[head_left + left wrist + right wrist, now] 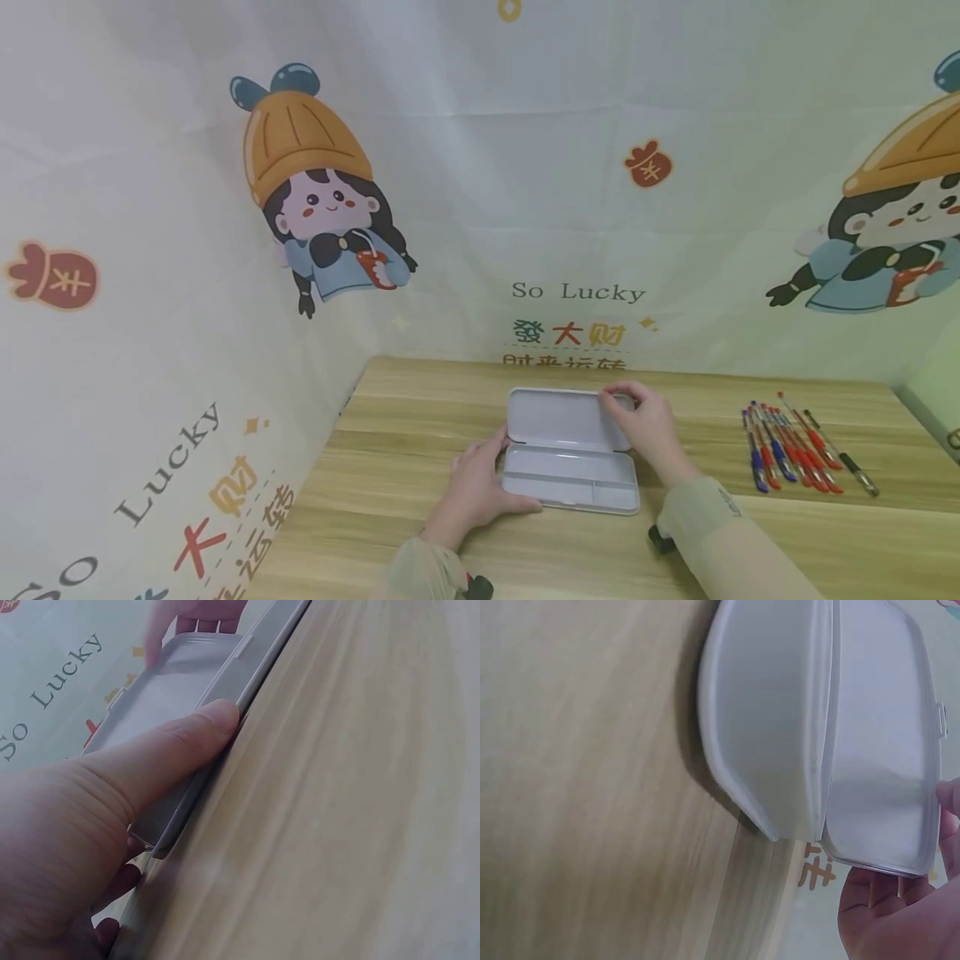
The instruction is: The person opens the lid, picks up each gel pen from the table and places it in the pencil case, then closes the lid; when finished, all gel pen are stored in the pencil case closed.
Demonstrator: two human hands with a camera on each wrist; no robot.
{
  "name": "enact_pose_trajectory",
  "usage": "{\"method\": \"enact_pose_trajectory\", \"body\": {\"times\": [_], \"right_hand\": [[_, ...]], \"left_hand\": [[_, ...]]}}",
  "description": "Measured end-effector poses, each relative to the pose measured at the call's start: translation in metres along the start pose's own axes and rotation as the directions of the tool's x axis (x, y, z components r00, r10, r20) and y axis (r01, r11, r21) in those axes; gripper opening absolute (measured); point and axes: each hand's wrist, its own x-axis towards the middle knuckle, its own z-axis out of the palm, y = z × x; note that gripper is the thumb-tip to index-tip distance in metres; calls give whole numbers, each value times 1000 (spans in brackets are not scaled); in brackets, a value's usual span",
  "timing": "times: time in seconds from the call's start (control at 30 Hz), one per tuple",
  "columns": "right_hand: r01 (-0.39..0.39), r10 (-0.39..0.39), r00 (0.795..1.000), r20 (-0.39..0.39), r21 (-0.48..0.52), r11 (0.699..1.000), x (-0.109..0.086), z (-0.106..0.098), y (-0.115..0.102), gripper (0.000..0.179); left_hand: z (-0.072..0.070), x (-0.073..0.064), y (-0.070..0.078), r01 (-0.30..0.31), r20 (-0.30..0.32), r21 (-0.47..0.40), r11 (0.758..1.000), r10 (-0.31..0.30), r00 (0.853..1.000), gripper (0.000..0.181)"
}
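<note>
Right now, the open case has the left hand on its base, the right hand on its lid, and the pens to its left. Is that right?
Not quite: the pens lie to the right of the open case, as the head view shows. The left hand is on its base, the right hand on its lid.

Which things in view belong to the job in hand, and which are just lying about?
In the job:
case, open on the table
its lid
left hand, gripping the case's left side
right hand, pinching the lid

Apparently just lying about:
pens, untouched, right of the case
</note>
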Motion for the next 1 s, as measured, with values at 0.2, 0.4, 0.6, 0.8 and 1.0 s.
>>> {"method": "enact_pose_trajectory", "body": {"times": [0.2,0.4,0.6,0.8,1.0], "right_hand": [[-51,51,999,11,0,999,8,2,2,34],[-121,121,992,22,8,993,14,8,6,37],[-170,171,984,53,-17,985,17,13,9,40],[-185,188,980,58,-47,982,19,16,12,40],[-195,198,979,45,-67,979,21,21,12,38]], "left_hand": [[-2,0,3,0,10,4,1000,0,1000,137],[-2,0,3,16,24,4,1000,-16,1000,139],[-1,-1,3,23,21,0,1000,-23,1000,137],[-1,-2,4,19,19,-8,1000,-19,1000,137],[1,-1,0,32,23,6,999,-32,999,137]]}}
